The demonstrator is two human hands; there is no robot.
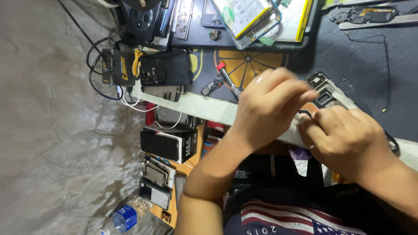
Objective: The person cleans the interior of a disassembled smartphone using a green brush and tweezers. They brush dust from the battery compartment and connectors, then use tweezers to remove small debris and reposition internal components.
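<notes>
Opened phone (pixel 324 98) sits right of centre on the counter (pixel 200 106) edge. Right hand (pixel 348 139) pins it flat, grip pressed on the frame. Left hand (pixel 267 109) is blurry, fingers pinched narrow over it; can't tell what's in them. I'd keep that pinning hand firm and work slow.

I see: left hand (pixel 270 111) and right hand (pixel 348 141) on opened phone (pixel 324 93); screwdriver (pixel 227 77) near; dark mat (pixel 370 65).
</notes>
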